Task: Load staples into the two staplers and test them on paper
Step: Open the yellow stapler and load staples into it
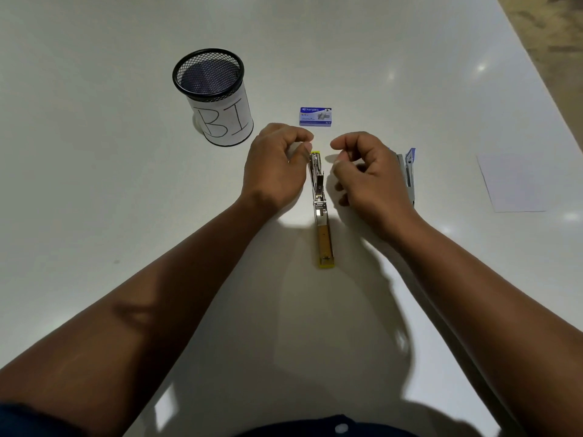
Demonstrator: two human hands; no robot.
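A yellow stapler lies opened out flat in the middle of the white table, its metal magazine pointing away from me. My left hand is at the magazine's far end, with curled thumb and fingertips pinching it from the left. My right hand hovers just right of the magazine with loosely curled fingers; I see nothing between thumb and forefinger. A blue and grey stapler lies behind my right hand, partly hidden by it. A small blue staple box sits beyond both hands. A white paper sheet lies far right.
A black mesh pen cup with a white label stands at the back left of my left hand. The table's right edge runs diagonally, with a patterned floor beyond it.
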